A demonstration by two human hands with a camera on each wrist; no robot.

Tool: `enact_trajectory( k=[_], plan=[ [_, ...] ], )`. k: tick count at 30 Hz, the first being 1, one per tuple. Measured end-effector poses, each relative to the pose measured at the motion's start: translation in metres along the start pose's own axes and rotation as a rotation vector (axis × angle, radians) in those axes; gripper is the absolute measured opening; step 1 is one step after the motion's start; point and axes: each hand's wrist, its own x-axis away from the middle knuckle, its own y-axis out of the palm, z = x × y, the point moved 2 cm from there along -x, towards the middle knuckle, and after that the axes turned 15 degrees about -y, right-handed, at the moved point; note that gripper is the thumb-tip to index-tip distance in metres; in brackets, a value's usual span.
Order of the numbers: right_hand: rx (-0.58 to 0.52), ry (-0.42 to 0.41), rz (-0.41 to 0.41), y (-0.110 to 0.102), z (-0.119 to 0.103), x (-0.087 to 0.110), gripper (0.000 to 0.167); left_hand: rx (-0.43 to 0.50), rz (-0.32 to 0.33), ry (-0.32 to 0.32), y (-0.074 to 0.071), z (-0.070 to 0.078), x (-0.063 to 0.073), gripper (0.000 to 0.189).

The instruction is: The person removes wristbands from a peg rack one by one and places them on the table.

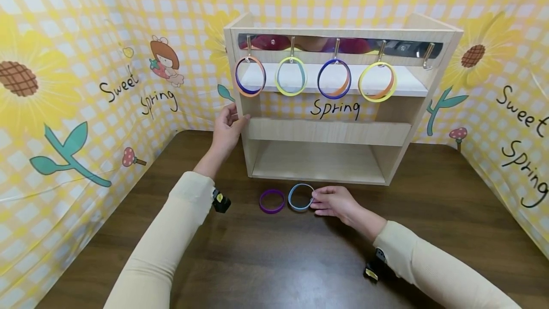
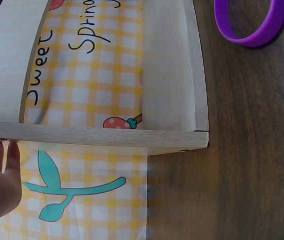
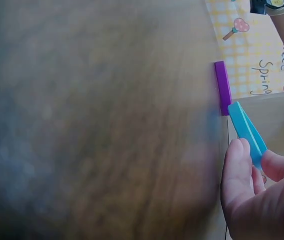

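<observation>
In the head view my right hand (image 1: 336, 202) pinches the right side of a light blue silicone wristband (image 1: 293, 204) just above the tabletop. The right wrist view shows this blue band (image 3: 247, 131) tilted between thumb and fingers. Just left of it a purple wristband (image 1: 272, 211) lies on the table. My left hand (image 1: 227, 130) grips the left side panel of a wooden shelf rack (image 1: 328, 132), its thumb at the front edge. Bent fingers (image 2: 12, 157) touch the panel's outer face in the left wrist view.
Hooks on the rack's metal strip (image 1: 315, 44) carry an orange-and-blue band (image 1: 263, 68), a yellow-green band (image 1: 278, 87), a blue-and-orange band (image 1: 319, 85) and a yellow-and-orange band (image 1: 361, 89). The rightmost hook (image 1: 428, 56) is bare. Patterned cloth (image 1: 128, 27) surrounds the brown table (image 1: 274, 261).
</observation>
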Motion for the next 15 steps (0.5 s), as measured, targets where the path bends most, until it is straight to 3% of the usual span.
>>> enact_trajectory(
  k=[8,15],
  plan=[
    [0.058,0.015,-0.005,0.0021,0.0027,-0.0037,0.029,0.003,-0.004,0.009,0.0001,0.0000,0.0008,0.044],
    [0.145,-0.034,0.005,0.0067,-0.0013,-0.0036,0.025,-0.001,0.001,0.008,0.0006,0.0004,0.0006,0.044]
  ],
)
